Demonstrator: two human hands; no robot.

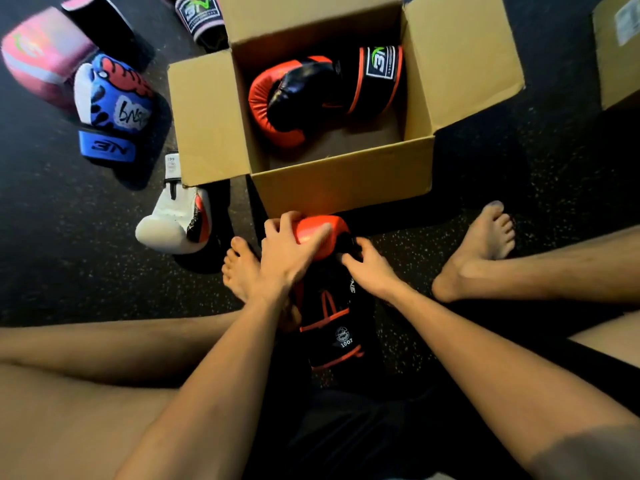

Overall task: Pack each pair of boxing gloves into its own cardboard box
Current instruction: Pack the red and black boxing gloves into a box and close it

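An open cardboard box stands on the dark floor ahead of me. Inside it lies one orange and black boxing glove. A second orange and black glove lies between my legs, just in front of the box's near wall. My left hand grips its orange padded end from the left. My right hand holds its black side from the right, fingers curled onto it.
To the left lie a white glove, a blue, white and red glove and a pink glove. A black cuff of another glove lies behind the box. Part of another cardboard box shows at far right. My bare feet flank the held glove.
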